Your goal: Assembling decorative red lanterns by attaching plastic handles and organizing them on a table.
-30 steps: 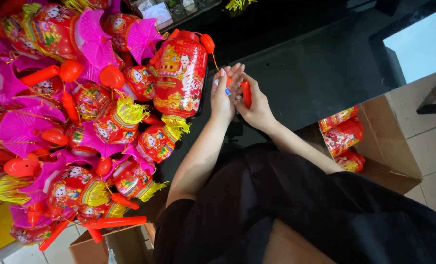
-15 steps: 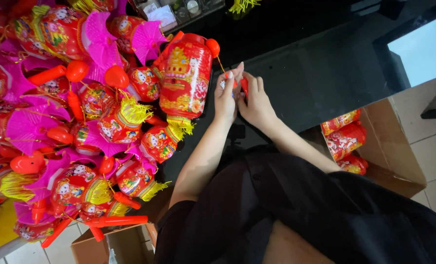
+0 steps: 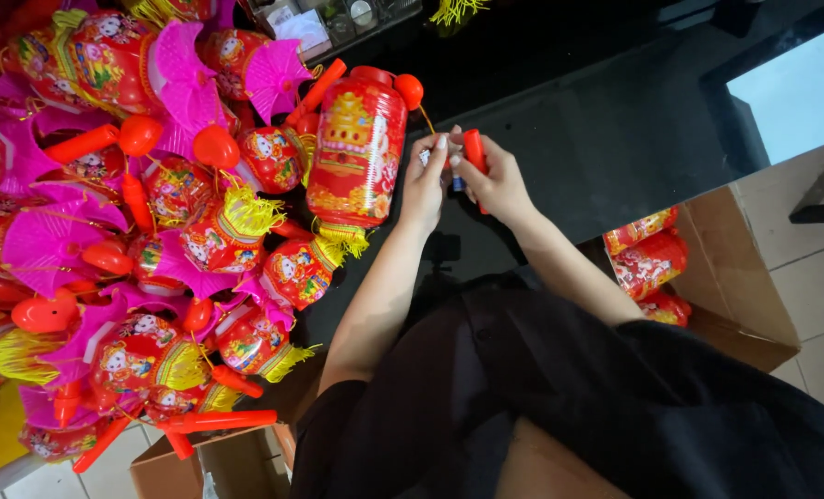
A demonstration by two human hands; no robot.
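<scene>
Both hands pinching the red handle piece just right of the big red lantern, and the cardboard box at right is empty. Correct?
Not quite. The cardboard box is not empty: the head view shows red lanterns inside it. The rest stands: left hand and right hand both hold the red handle piece just right of the big red lantern.

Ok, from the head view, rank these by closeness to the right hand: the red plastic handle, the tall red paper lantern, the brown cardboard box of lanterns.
1. Red plastic handle, held in the right hand.
2. Tall red paper lantern, left, past the left hand.
3. Brown cardboard box, lower right, on the floor.
</scene>
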